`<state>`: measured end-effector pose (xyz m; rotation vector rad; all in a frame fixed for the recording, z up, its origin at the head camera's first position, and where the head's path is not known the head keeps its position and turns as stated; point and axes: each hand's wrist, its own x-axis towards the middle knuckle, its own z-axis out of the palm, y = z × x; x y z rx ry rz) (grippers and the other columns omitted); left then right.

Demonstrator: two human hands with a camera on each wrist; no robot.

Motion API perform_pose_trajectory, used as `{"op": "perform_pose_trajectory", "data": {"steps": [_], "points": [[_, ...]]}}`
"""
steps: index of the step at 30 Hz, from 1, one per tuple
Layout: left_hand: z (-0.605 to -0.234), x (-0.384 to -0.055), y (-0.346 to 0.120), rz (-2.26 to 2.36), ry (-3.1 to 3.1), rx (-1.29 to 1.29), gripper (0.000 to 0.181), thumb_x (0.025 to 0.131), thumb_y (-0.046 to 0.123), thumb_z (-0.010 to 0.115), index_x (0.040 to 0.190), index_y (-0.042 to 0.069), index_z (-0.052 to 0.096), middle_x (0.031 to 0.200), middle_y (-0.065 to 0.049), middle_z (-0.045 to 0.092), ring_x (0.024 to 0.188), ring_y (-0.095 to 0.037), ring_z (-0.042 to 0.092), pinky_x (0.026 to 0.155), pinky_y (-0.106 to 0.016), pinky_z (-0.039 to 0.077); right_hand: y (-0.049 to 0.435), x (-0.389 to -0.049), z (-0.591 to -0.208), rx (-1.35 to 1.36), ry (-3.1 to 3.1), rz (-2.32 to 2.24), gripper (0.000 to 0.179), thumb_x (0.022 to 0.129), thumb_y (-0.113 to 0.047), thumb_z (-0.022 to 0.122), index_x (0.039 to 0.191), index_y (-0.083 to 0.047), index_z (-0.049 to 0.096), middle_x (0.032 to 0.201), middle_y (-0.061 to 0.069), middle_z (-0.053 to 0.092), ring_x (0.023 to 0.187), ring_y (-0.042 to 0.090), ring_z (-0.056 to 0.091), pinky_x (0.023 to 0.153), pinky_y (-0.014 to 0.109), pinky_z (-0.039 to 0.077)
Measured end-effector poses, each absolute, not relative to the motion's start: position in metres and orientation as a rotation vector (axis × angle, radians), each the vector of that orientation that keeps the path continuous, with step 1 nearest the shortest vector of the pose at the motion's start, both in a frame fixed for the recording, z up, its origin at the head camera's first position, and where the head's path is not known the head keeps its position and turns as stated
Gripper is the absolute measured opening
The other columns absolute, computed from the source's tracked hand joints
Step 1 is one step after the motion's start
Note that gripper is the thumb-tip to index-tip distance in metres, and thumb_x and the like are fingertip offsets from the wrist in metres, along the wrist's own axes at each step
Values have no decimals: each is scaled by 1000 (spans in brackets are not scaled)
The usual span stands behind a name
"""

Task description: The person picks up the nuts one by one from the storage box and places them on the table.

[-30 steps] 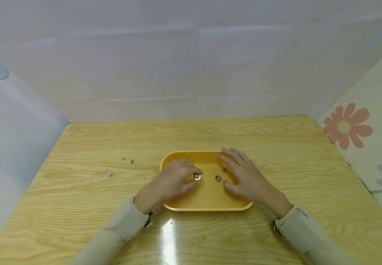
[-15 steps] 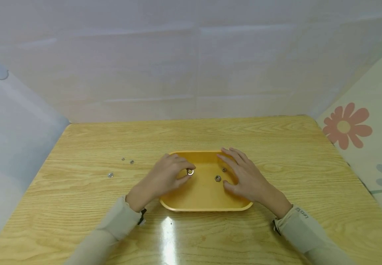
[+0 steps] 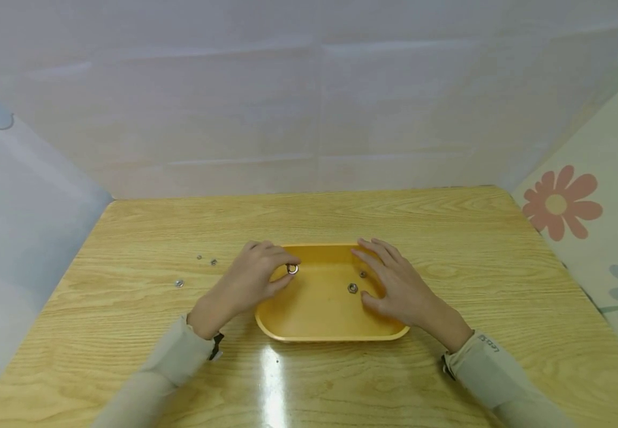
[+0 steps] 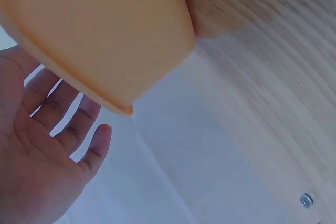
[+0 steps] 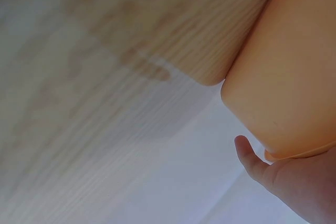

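Note:
In the head view my left hand (image 3: 252,276) is over the left end of the yellow tray (image 3: 330,340). Its thumb and index finger pinch a shiny, ring-shaped metal nut (image 3: 292,269). My right hand (image 3: 397,285) hovers at the tray's right end with fingers spread and slightly bent, holding nothing. Between its thumb and fingers, a larger hex nut (image 3: 353,288) and a smaller nut (image 3: 363,274) lie on the tray floor. The left wrist view shows the palm and fingers (image 4: 47,129) beside the tray's outer wall; the held nut is hidden there.
Left of the tray, the wood-grain table (image 3: 143,333) bears a silver nut (image 3: 179,283) and two smaller nuts, one nearer the tray (image 3: 213,261) and a tiny one (image 3: 199,257). Pale sheeting (image 3: 309,119) hangs behind and at both sides.
My left hand has moved left and away from me, carrying the pinched nut from the tray's middle toward its left rim. The right hand has stayed in place.

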<state>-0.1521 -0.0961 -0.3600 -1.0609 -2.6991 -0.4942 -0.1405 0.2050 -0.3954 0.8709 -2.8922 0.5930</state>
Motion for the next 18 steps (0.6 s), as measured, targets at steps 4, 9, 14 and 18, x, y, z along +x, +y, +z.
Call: {"op": "perform_pose_trajectory", "data": {"steps": [4, 9, 14, 18], "points": [[-359, -154, -102, -486, -2687, -1044, 20, 88, 20, 76, 107, 16, 75, 104, 4, 75, 97, -20, 66, 82, -39, 48, 205, -140, -396, 872, -2875, 601, 73, 82, -22, 70, 149, -10, 44, 158, 14, 34, 146, 40, 27, 107, 68, 35], [-357, -155, -110, -486, -2695, -1011, 19, 88, 19, 76, 107, 16, 75, 102, 4, 75, 99, -21, 66, 84, -40, 49, 204, -141, -395, 864, -2904, 600, 73, 83, -22, 69, 150, -10, 42, 159, 14, 32, 147, 40, 26, 108, 68, 34], [-356, -155, -119, -513, -2710, -970, 19, 89, 19, 75, 108, 15, 76, 103, 2, 76, 100, -22, 66, 91, -44, 49, 204, -141, -394, 853, -2917, 605, 73, 83, -23, 69, 150, -11, 42, 159, 13, 32, 147, 39, 25, 108, 68, 34], [-358, -155, -126, -515, -2690, -950, 20, 87, 18, 76, 107, 13, 76, 101, 2, 76, 95, -20, 65, 88, -43, 49, 203, -141, -395, 855, -2910, 600, 73, 83, -24, 70, 149, -10, 43, 159, 14, 32, 147, 39, 26, 108, 67, 35]]}}
